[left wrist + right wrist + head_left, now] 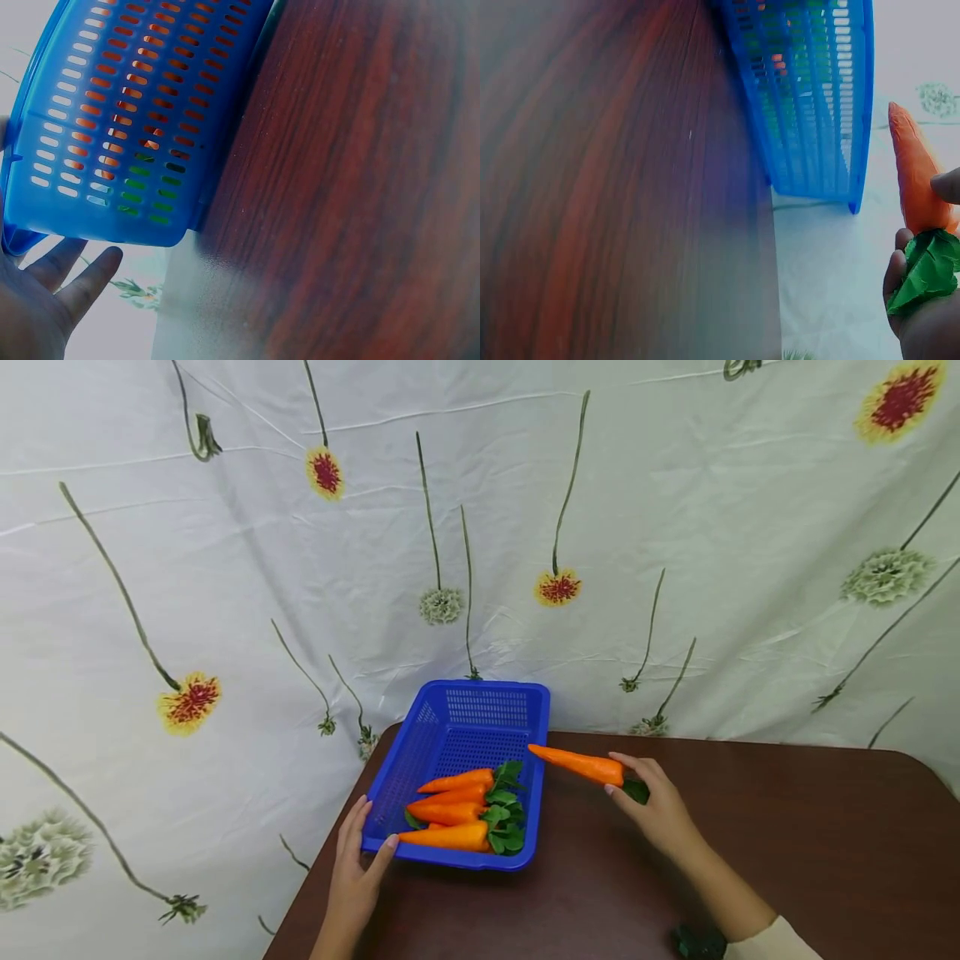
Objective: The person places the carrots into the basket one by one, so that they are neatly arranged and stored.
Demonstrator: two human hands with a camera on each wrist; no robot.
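Observation:
A blue plastic basket (pixel 534 793) with slotted walls stands on the table. Several orange carrots (pixel 448 812) with green leafy tops lie in its near half, tips to the left. My left hand (pixel 354 872) holds the near left corner of the basket, thumb at the front rim and fingers along the left side; some of its fingers (pixel 94 281) show spread past the wall in the left wrist view. To the right of the basket, my right hand (pixel 656 806) grips a carrot (pixel 577 764) near its leafy end (pixel 928 274). That carrot's tip points left, at the basket's right rim.
The dark brown wooden table (pixel 787 827) extends to the right, with a rounded far corner. Behind it hangs a pale cloth (pixel 495 527) printed with flowers. A dark green object (pixel 693 939), partly cut off, lies by the right forearm at the bottom edge.

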